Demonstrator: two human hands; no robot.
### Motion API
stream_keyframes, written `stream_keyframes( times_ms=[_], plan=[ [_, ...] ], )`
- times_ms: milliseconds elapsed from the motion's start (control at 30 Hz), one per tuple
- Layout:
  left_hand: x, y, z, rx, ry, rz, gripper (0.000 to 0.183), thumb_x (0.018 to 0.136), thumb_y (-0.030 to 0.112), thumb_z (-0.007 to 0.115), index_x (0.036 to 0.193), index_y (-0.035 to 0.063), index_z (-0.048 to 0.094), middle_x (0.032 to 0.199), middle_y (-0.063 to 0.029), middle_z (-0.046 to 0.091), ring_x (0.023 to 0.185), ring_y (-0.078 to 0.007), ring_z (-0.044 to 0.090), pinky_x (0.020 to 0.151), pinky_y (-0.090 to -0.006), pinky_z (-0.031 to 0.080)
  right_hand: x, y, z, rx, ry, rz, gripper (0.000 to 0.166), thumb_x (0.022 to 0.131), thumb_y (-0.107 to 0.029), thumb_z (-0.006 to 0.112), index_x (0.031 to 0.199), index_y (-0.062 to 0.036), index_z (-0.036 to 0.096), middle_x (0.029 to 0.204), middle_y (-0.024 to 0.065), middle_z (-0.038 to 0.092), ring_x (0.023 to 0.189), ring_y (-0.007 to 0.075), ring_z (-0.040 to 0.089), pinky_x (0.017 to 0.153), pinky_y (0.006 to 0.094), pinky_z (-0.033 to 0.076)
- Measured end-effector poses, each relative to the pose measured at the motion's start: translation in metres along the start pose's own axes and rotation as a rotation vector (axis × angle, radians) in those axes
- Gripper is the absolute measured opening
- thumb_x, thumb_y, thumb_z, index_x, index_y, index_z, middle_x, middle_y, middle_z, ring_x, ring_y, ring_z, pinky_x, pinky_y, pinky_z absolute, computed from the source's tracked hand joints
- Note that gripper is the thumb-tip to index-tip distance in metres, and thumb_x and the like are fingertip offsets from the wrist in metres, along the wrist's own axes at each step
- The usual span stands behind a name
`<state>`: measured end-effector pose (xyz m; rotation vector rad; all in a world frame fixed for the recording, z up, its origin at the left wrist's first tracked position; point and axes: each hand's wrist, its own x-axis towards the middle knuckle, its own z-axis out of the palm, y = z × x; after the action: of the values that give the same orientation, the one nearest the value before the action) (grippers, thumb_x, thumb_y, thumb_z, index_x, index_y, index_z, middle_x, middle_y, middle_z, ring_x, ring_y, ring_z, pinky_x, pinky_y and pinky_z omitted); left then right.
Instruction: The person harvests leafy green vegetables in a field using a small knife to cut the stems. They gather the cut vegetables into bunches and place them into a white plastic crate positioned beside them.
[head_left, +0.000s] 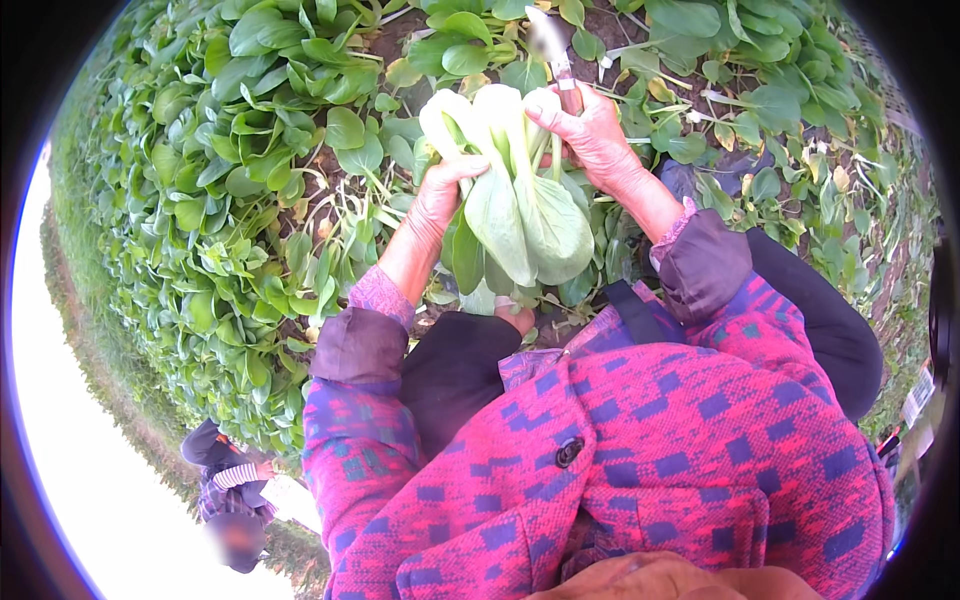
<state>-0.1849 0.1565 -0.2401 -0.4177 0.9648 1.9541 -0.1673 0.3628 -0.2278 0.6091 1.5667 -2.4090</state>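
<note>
Several pale-stemmed heads of bok choy (517, 195) are held up before my chest, white bases away from me and leaves towards me. On their left side my left hand (444, 196) grips them, its thumb across the stems. My right hand (589, 135) is closed around the brown handle of a knife (559, 64) and presses its thumb on the rightmost white base. The blade points away from me, beyond the stems, and part of it is blurred. The fingers behind the bunch are mostly hidden.
Dense growing bok choy (247, 165) fills the left and top. Cut leaves and yellowed scraps (720, 120) lie on soil at the right. Another person (232, 487) is at the lower left, near a pale sheet-like thing (292, 501). My knees are close below my hands.
</note>
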Motion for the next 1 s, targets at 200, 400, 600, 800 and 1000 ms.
stream_keyframes(
  times_ms=[200, 400, 600, 800, 1000],
  plan=[
    [0.020, 0.024, 0.018, 0.130, -0.130, -0.001, 0.057, 0.068, 0.011, 0.065, 0.119, -0.0071, 0.048, 0.108, -0.0162, 0.060, 0.095, -0.0240, 0.060, 0.089, -0.0354, 0.046, 0.043, 0.017, -0.043, -0.010, -0.033, 0.162, 0.044, 0.088, -0.050, 0.047, 0.096, -0.0068, 0.056, 0.057, -0.0028, 0.048, 0.041, 0.0050, 0.043, 0.035, 0.0182, 0.031],
    [0.061, 0.070, 0.051, 1.291, 0.181, 0.282, 0.054, 0.059, 0.019, 0.068, 0.108, -0.0011, 0.058, 0.108, -0.0162, 0.061, 0.099, -0.0240, 0.060, 0.087, -0.0312, 0.045, 0.080, 0.041, -0.052, -0.387, 0.081, 0.257, 0.040, 0.091, -0.039, 0.046, 0.100, -0.0014, 0.054, 0.069, 0.0029, 0.056, 0.049, 0.0079, 0.047, 0.038, 0.0218, 0.037],
    [0.095, 0.061, -0.026, 1.716, 0.470, 0.067, 0.051, 0.059, 0.030, 0.065, 0.102, 0.0027, 0.063, 0.102, -0.0174, 0.064, 0.097, -0.0319, 0.060, 0.086, -0.0376, 0.046, 0.095, 0.060, -0.039, -0.680, 0.086, 0.276, 0.045, 0.090, -0.040, 0.044, 0.090, 0.0032, 0.057, 0.075, 0.0110, 0.063, 0.055, 0.0133, 0.056, 0.044, 0.0293, 0.046],
    [0.101, 0.049, -0.049, 1.486, 0.442, 0.090, 0.045, 0.058, 0.028, 0.064, 0.094, 0.0017, 0.065, 0.090, -0.0190, 0.066, 0.088, -0.0308, 0.063, 0.083, -0.0374, 0.048, 0.106, 0.084, -0.050, -0.946, 0.148, 0.065, 0.044, 0.090, -0.039, 0.044, 0.086, 0.0036, 0.056, 0.082, 0.0229, 0.063, 0.076, 0.0364, 0.062, 0.070, 0.0464, 0.049],
    [0.098, 0.051, -0.054, 1.398, 0.419, 0.049, 0.045, 0.059, 0.027, 0.066, 0.095, -0.0009, 0.065, 0.088, -0.0181, 0.066, 0.081, -0.0266, 0.064, 0.079, -0.0339, 0.048, 0.107, 0.082, -0.032, -1.178, 0.206, 0.053, 0.048, 0.090, -0.042, 0.042, 0.095, 0.0046, 0.054, 0.089, 0.0295, 0.060, 0.086, 0.0475, 0.056, 0.077, 0.0508, 0.045]
  ],
)
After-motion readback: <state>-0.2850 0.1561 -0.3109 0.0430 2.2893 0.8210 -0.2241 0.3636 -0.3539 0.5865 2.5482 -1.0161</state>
